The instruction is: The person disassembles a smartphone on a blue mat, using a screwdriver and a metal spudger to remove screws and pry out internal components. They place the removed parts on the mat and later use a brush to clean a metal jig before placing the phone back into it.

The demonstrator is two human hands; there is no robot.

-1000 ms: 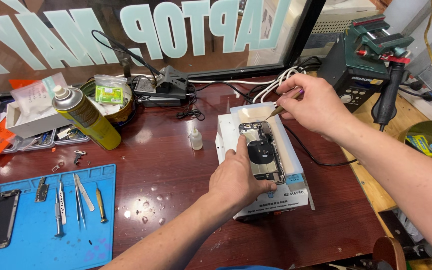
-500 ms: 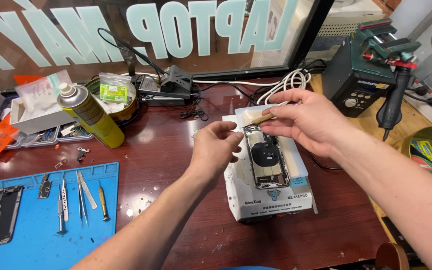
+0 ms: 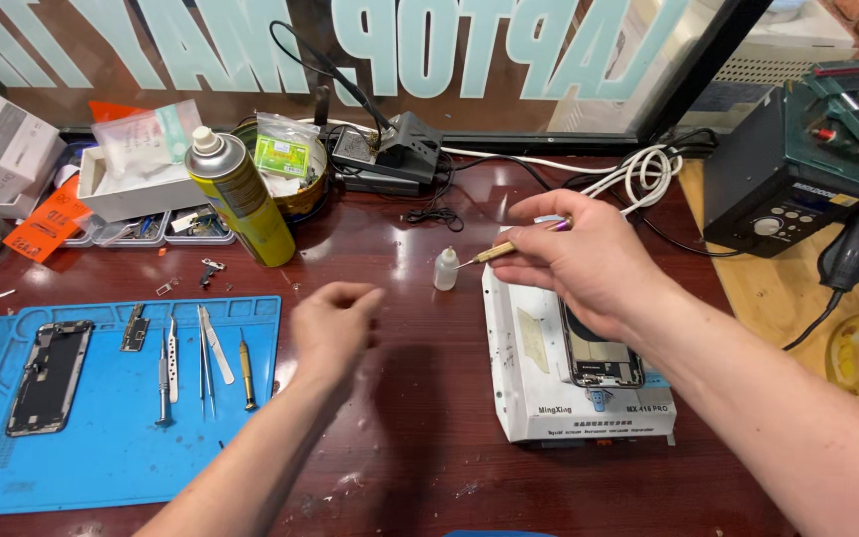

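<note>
— What is the right hand (image 3: 589,261) doing?

— It is closed in a pinch on a thin screwdriver (image 3: 505,250) with a brass-coloured grip, held above the top end of the opened phone (image 3: 599,356). The tip points left, toward a small white dropper bottle (image 3: 445,268) standing on the surface (image 3: 420,438).

— And the phone itself?

— It lies flat on a white box-shaped pad (image 3: 539,378) at the right of the dark red surface, partly hidden under the right wrist.

— The left hand (image 3: 332,320)?

— It hovers over bare wood between the blue mat (image 3: 101,438) and the white pad, fingers loosely curled, holding nothing that I can see (it is blurred, so a very small part between the fingertips could not be made out).

— What lies about?

— On the blue mat: a phone frame (image 3: 49,376), tweezers (image 3: 165,370) and a few other small tools in a row. Behind it stands a yellow spray can (image 3: 239,199), and at the far right a dark soldering station (image 3: 777,169) with white cable (image 3: 638,174) coiled near it.
</note>
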